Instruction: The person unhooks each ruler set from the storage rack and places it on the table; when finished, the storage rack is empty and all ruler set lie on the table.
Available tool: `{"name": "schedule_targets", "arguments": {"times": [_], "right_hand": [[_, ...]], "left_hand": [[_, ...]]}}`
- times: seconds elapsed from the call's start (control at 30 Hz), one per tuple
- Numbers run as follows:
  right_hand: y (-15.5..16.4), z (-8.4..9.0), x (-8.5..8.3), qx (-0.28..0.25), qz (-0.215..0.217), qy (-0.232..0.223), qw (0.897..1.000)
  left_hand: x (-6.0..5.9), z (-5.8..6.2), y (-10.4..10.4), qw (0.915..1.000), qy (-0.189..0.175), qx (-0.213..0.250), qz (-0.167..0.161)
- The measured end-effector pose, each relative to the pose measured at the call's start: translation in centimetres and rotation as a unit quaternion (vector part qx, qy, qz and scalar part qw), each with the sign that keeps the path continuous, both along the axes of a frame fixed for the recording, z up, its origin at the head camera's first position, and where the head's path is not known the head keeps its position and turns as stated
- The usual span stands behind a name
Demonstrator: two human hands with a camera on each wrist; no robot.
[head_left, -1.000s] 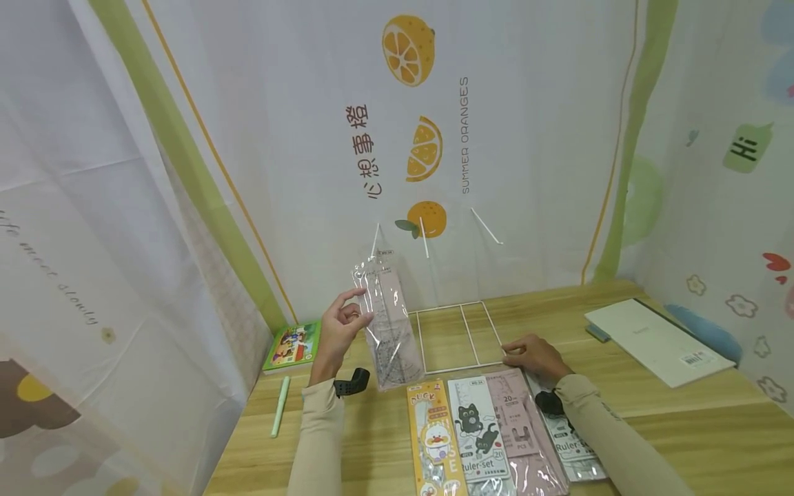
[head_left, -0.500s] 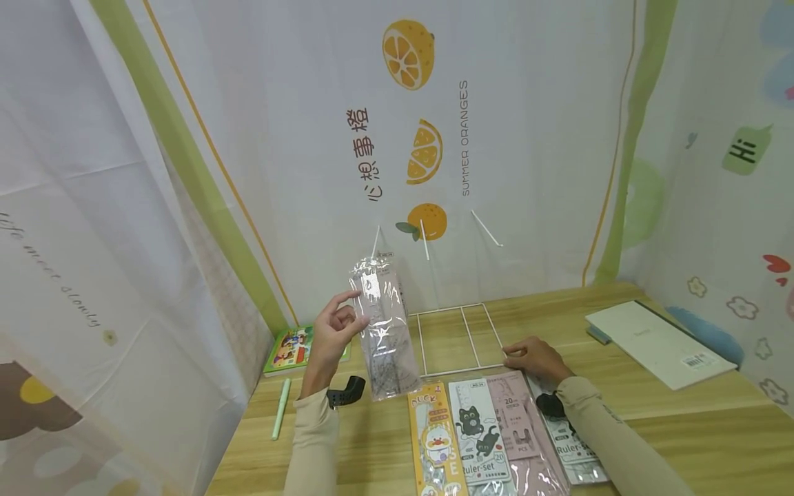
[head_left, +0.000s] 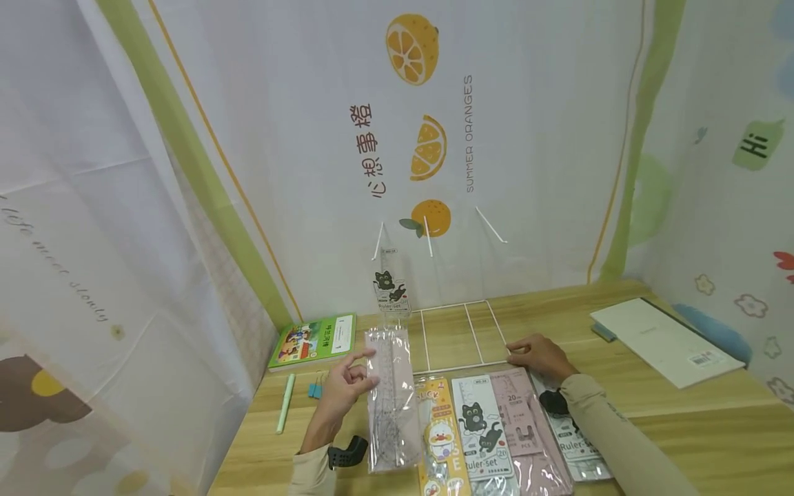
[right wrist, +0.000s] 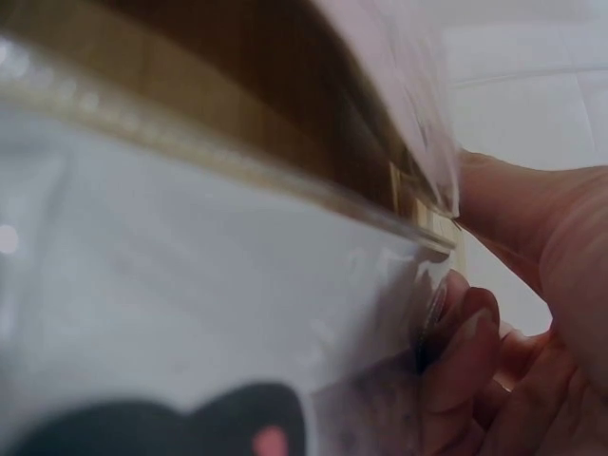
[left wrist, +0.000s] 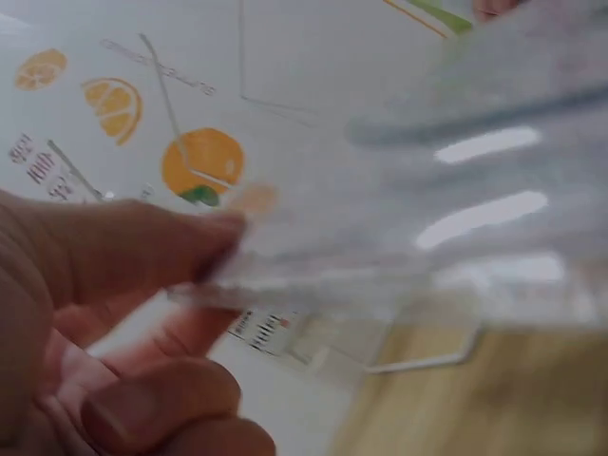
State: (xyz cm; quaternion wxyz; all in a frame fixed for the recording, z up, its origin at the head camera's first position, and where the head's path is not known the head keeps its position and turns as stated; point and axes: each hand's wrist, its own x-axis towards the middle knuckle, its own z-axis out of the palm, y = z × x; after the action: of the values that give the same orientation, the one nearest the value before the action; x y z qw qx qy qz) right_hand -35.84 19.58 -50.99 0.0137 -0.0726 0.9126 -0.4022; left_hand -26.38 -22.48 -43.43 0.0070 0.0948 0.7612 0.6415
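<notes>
My left hand (head_left: 344, 394) pinches the left edge of a clear-wrapped pink ruler set (head_left: 392, 399) between thumb and fingers. In the left wrist view the glossy plastic sleeve (left wrist: 475, 237) stretches away from the thumb, blurred. A ruler set with black cats (head_left: 391, 289) hangs below the left prong of a white wire rack (head_left: 474, 337) just behind. My right hand (head_left: 544, 358) grips the rack's front right corner, fingers curled; in the right wrist view package edges partly hide the fingers (right wrist: 461, 380).
An orange duck ruler set (head_left: 440, 434), a cat ruler set (head_left: 480, 424), a pink one (head_left: 521, 427) and another cat set (head_left: 577, 444) lie in front. A green book (head_left: 316, 337), pale green pen (head_left: 285, 404) and blue binder clip (head_left: 316, 390) lie left; a white notebook (head_left: 666, 341) and eraser-like block (head_left: 604, 332) lie right.
The left hand has brought the pink ruler set down and toward me, away from the left prong. The hanging cat set and the binder clip now show. The right hand has stayed at the rack's corner.
</notes>
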Motion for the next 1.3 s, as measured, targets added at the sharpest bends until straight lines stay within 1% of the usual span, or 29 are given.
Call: {"name": "schedule_targets", "arguments": {"times": [0.1,0.17,0.27,0.33,0.47,0.6,0.83,0.93,1.07,1.1,1.17,1.23,1.3], "right_hand": [[0.0,0.0,0.0,-0.014,-0.001,-0.013,1.000],[0.0,-0.1,0.0,-0.024,-0.004,-0.022,0.999],[0.1,0.0,0.0,-0.028,-0.006,-0.027,0.999],[0.0,0.1,-0.1,-0.022,-0.008,-0.025,0.999],[0.0,0.3,-0.1,-0.006,-0.003,-0.013,1.000],[-0.1,0.3,0.0,-0.012,-0.003,-0.020,1.000],[-0.2,0.4,-0.2,-0.005,-0.002,-0.014,1.000],[-0.1,0.3,-0.2,-0.004,-0.002,-0.014,1.000],[-0.1,0.2,-0.1,-0.001,-0.003,-0.011,1.000],[0.0,0.2,0.0,-0.001,-0.001,-0.010,1.000],[-0.1,0.2,0.1,-0.008,0.001,-0.009,1.000],[0.0,0.3,0.1,-0.012,0.009,-0.004,1.000],[0.0,0.3,0.1,-0.021,0.008,-0.006,1.000]], "left_hand": [[0.4,-2.0,-0.4,0.9986,-0.038,-0.035,0.008],[0.6,-3.0,-0.7,0.9973,-0.052,-0.052,0.009],[0.9,-3.9,-0.8,0.9961,-0.067,-0.057,0.007],[0.9,-4.3,-0.8,0.9957,-0.068,-0.063,0.008],[1.0,-4.9,-0.6,0.9935,-0.071,-0.086,0.021],[1.1,-5.3,-0.3,0.9893,-0.084,-0.114,0.038],[1.1,-5.6,0.3,0.9820,-0.072,-0.167,0.051],[1.1,-5.8,0.5,0.9755,-0.058,-0.204,0.059],[1.2,-6.1,0.7,0.9604,-0.029,-0.269,0.067],[1.3,-6.2,0.8,0.9564,-0.027,-0.282,0.071],[1.4,-6.3,0.8,0.9513,-0.021,-0.298,0.074],[1.4,-6.2,0.9,0.9493,-0.019,-0.305,0.074],[1.4,-6.2,0.9,0.9489,-0.017,-0.307,0.071]]}}
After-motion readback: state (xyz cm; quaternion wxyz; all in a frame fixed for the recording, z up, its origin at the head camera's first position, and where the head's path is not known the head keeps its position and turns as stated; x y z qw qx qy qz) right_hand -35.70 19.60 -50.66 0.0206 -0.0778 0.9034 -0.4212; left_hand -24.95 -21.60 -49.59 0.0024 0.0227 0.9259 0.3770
